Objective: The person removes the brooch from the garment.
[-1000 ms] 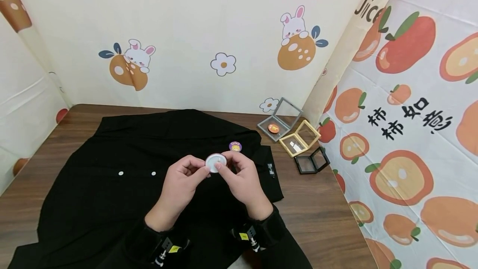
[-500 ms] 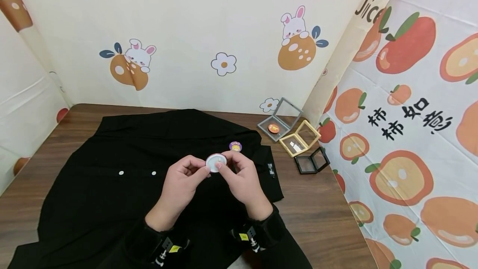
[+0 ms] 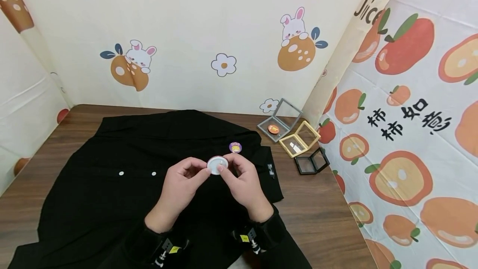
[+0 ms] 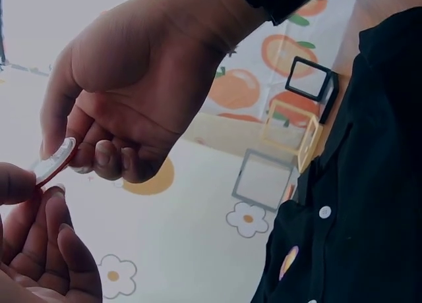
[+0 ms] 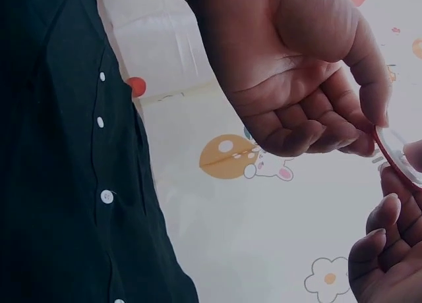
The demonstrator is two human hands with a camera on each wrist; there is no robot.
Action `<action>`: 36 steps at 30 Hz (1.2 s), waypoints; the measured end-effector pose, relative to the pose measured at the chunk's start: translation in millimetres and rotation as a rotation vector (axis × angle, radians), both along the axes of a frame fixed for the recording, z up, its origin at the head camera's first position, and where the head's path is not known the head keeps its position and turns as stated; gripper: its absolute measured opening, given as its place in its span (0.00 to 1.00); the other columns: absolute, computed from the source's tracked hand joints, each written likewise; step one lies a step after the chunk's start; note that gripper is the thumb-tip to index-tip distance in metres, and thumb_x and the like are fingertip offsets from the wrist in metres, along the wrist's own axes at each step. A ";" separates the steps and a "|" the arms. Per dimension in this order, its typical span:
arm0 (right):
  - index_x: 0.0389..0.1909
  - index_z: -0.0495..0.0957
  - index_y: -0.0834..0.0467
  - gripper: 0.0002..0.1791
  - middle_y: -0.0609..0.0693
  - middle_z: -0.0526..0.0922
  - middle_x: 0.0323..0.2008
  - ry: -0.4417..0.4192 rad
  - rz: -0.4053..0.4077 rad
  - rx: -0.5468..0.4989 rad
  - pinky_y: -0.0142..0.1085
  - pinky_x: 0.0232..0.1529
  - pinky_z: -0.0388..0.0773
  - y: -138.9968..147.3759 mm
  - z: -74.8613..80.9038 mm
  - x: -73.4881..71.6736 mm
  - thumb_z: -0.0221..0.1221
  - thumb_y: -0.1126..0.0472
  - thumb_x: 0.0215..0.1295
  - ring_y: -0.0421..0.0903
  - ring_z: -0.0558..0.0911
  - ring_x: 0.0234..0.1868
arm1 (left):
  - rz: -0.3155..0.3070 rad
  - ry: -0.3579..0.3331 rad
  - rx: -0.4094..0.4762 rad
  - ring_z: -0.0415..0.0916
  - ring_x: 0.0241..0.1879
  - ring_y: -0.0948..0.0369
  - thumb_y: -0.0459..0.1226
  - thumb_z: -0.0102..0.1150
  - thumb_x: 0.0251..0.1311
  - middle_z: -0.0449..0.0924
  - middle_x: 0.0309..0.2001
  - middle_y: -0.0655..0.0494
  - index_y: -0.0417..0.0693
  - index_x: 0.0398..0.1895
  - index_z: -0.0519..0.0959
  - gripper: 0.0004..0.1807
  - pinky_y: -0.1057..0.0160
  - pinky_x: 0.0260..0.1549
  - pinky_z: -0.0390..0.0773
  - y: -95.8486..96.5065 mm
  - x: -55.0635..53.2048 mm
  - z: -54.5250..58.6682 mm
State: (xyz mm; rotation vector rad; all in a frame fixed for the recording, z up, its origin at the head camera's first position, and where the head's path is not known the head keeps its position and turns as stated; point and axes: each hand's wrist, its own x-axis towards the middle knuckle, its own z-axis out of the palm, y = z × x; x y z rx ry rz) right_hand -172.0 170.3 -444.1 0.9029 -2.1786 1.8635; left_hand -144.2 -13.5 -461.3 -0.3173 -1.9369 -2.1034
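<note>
A round pin badge [image 3: 217, 165], its white back facing me, is held between both hands above a black shirt [image 3: 123, 211]. My left hand [image 3: 184, 188] pinches its left edge between thumb and index finger. From the right, my right hand [image 3: 242, 182] pinches it too, with the thumb on the back face. A red rim shows along the badge [image 4: 58, 161] in the left wrist view; its front is turned away. Beyond the hands, a purple badge [image 3: 235, 147] with a yellow figure lies on the shirt.
Three small open display cases stand at the right of the wooden table [image 3: 310, 211]: a grey case [image 3: 278, 134] with an orange badge [image 3: 274, 129] in it, a yellow case [image 3: 293, 152], and a black case [image 3: 305, 171]. Printed cloth walls [image 3: 179, 20] rise behind and beside the table.
The badge has shifted very slightly to the right with the fingers, and its white back shows a bit more. Both hands keep their grip; the shirt and cases stay put.
</note>
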 end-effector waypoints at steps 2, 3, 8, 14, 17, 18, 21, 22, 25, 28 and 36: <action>0.44 0.81 0.64 0.05 0.56 0.83 0.38 0.021 0.008 0.012 0.35 0.34 0.77 0.1 -0.4 -0.1 0.59 0.71 0.72 0.44 0.77 0.34 | 0.011 0.012 -0.011 0.80 0.32 0.61 0.28 0.69 0.64 0.84 0.36 0.45 0.40 0.39 0.86 0.03 0.67 0.32 0.81 -0.9 0.2 0.7; 0.44 0.81 0.63 0.05 0.56 0.83 0.38 0.031 0.014 0.019 0.35 0.33 0.76 0.2 -0.6 -0.2 0.59 0.70 0.72 0.44 0.77 0.33 | 0.014 0.017 -0.013 0.80 0.32 0.61 0.28 0.69 0.64 0.84 0.36 0.45 0.41 0.39 0.86 0.03 0.67 0.32 0.81 -1.3 0.3 1.2; 0.42 0.82 0.59 0.04 0.50 0.81 0.35 0.043 0.032 0.102 0.35 0.31 0.75 2.3 2.1 -1.0 0.60 0.66 0.73 0.44 0.76 0.31 | 0.029 0.030 -0.030 0.79 0.30 0.61 0.29 0.70 0.63 0.84 0.34 0.50 0.43 0.37 0.86 0.02 0.67 0.30 0.80 -3.5 0.4 2.7; 0.43 0.83 0.66 0.19 0.58 0.83 0.33 -0.129 0.236 0.166 0.37 0.35 0.79 12.1 18.9 -13.3 0.49 0.56 0.82 0.49 0.80 0.31 | 0.034 0.045 -0.052 0.80 0.32 0.59 0.29 0.70 0.63 0.85 0.35 0.53 0.44 0.36 0.86 0.03 0.65 0.33 0.80 -5.8 3.2 3.9; 0.43 0.83 0.70 0.27 0.60 0.85 0.32 -0.260 0.345 0.194 0.36 0.34 0.77 14.7 29.0 -21.7 0.44 0.51 0.84 0.50 0.80 0.30 | 0.019 0.063 -0.055 0.81 0.33 0.59 0.28 0.69 0.64 0.85 0.35 0.51 0.43 0.36 0.86 0.02 0.65 0.34 0.81 -6.9 4.8 3.0; 0.44 0.82 0.70 0.28 0.59 0.85 0.32 -0.302 0.379 0.210 0.35 0.34 0.77 15.1 30.9 -24.4 0.44 0.51 0.84 0.50 0.80 0.30 | 0.011 0.074 -0.055 0.81 0.34 0.59 0.28 0.69 0.64 0.85 0.35 0.51 0.43 0.36 0.86 0.03 0.65 0.35 0.81 -7.1 5.1 2.4; 0.45 0.82 0.72 0.28 0.56 0.86 0.33 -0.427 0.481 0.242 0.34 0.33 0.75 15.4 33.4 -32.2 0.43 0.51 0.84 0.47 0.79 0.30 | -0.006 0.118 -0.045 0.81 0.35 0.59 0.27 0.68 0.64 0.84 0.35 0.48 0.43 0.36 0.86 0.04 0.64 0.36 0.82 -7.3 5.1 0.6; 0.45 0.81 0.72 0.28 0.54 0.86 0.33 -0.458 0.513 0.250 0.34 0.33 0.74 15.3 33.4 -34.7 0.44 0.51 0.84 0.46 0.79 0.30 | -0.005 0.132 -0.045 0.81 0.36 0.59 0.26 0.68 0.63 0.84 0.36 0.47 0.43 0.36 0.86 0.04 0.65 0.37 0.82 -7.2 5.0 0.3; 0.45 0.80 0.73 0.28 0.52 0.85 0.33 -0.522 0.601 0.255 0.34 0.33 0.74 15.5 32.8 -40.5 0.43 0.51 0.84 0.46 0.78 0.30 | -0.004 0.164 -0.031 0.81 0.36 0.59 0.25 0.69 0.62 0.84 0.36 0.47 0.44 0.36 0.86 0.06 0.66 0.37 0.82 -6.8 5.2 0.0; 0.43 0.77 0.76 0.30 0.52 0.84 0.32 -0.554 0.673 0.244 0.33 0.33 0.73 16.8 32.0 -44.0 0.44 0.50 0.83 0.45 0.77 0.30 | -0.005 0.172 -0.031 0.81 0.36 0.59 0.24 0.70 0.60 0.84 0.36 0.49 0.44 0.35 0.86 0.07 0.66 0.36 0.81 -6.1 5.5 0.3; 0.43 0.71 0.83 0.29 0.50 0.82 0.31 -0.618 0.759 0.204 0.31 0.33 0.73 18.7 28.7 -48.0 0.43 0.55 0.83 0.43 0.77 0.30 | -0.011 0.150 -0.034 0.82 0.37 0.58 0.25 0.71 0.60 0.85 0.36 0.52 0.44 0.34 0.87 0.06 0.64 0.36 0.82 -4.6 4.9 0.5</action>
